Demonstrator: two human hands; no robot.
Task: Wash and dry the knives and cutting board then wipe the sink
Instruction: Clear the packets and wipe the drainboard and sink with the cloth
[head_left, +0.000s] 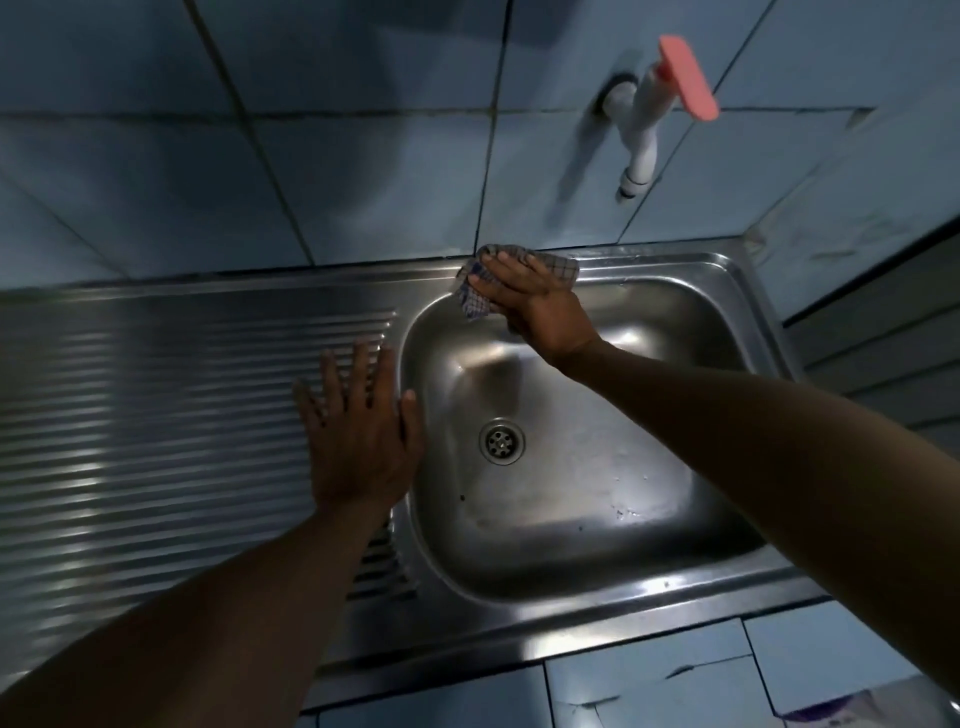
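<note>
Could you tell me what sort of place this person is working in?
Most likely a home kitchen: a stainless steel sink with a ribbed drainboard, a wall tap on blue tiles, and a checked cloth.

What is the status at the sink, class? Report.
Right hand pressing checked cloth on sink back rim. Left hand flat on drainboard. Nothing obstructing.

a white plastic tap (638, 130) with a pink lever handle (688, 78) juts from the blue tiled wall (311, 156), its spout pointing down. dark grout lines cross the tiles. blue tiles also cover the counter front (649, 686) at the bottom edge, where one shows a cracked, chipped surface.
</note>
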